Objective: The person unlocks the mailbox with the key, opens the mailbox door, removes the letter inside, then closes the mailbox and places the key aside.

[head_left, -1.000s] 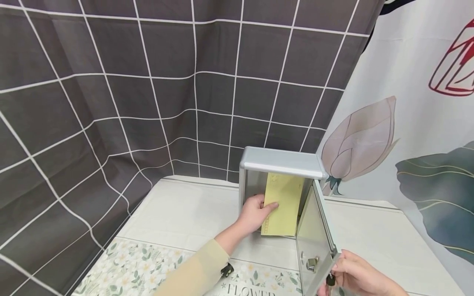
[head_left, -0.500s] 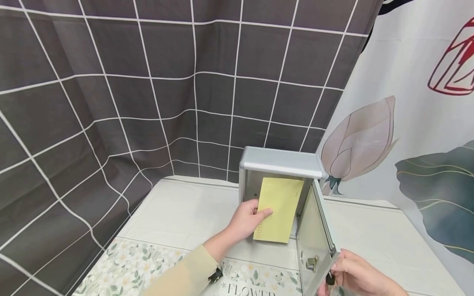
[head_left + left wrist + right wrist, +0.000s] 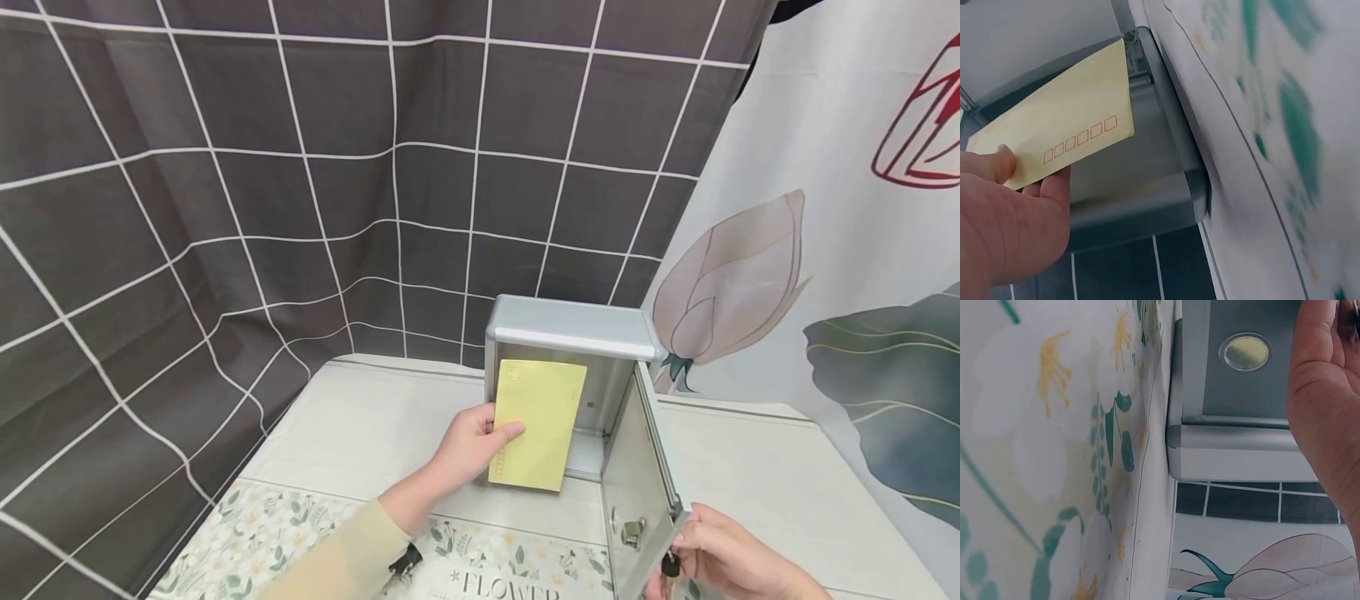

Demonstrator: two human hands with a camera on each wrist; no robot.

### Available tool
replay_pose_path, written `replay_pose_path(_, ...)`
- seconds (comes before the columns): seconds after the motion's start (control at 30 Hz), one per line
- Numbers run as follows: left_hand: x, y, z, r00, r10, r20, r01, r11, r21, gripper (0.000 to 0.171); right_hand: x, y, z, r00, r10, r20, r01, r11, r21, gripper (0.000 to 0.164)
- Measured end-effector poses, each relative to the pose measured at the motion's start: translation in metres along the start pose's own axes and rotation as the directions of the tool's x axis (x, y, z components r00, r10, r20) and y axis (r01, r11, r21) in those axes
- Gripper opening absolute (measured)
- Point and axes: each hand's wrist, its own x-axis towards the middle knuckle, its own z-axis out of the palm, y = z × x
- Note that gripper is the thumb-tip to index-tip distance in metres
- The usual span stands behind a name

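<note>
Our left hand [image 3: 463, 450] pinches the yellow envelope [image 3: 543, 425], the box [image 3: 573, 325] just beyond it. Our right hand [image 3: 727, 554] grips the open door [image 3: 633, 471], not closed yet. We can't tell if the envelope's fully out.

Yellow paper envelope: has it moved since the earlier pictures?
Yes: in the head view, the yellow paper envelope has shifted left relative to the silver metal box.

The left sleeve [image 3: 348, 550] is plain pale yellow cloth, smooth, ending in a straight edge short of the left hand [image 3: 467, 448]. A small black piece [image 3: 406, 560] with an uneven outline juts from its right side. The right hand [image 3: 723, 554] is bare.
</note>
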Motion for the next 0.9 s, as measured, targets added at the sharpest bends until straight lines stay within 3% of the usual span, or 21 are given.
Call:
replay_pose_path(0.2,-0.005,-0.005,-0.018,1.0,0.016,0.005,-0.016,1.0,-0.005,0.03,-0.001,-0.002,0.002,0.999,0.031,-0.025,-0.03,0.998,0.054,0.057)
replay_pose_path(0.43,-0.01,-0.009,-0.037,1.0,0.003,-0.02,-0.003,1.0,0.007,0.035,-0.001,-0.002,0.001,1.0,0.014,-0.022,-0.013,1.0,0.018,0.056)
replay_pose_path(0.73,-0.014,-0.013,-0.059,0.998,-0.026,-0.053,0.026,1.0,0.006,0.04,-0.004,-0.002,0.002,0.997,0.061,-0.047,-0.056,0.992,0.114,0.054)
replay_pose_path(0.9,-0.017,-0.013,-0.071,0.995,-0.06,-0.079,0.061,0.998,0.012,0.04,-0.004,-0.001,0.002,0.997,0.052,-0.052,-0.046,0.993,0.107,0.054)
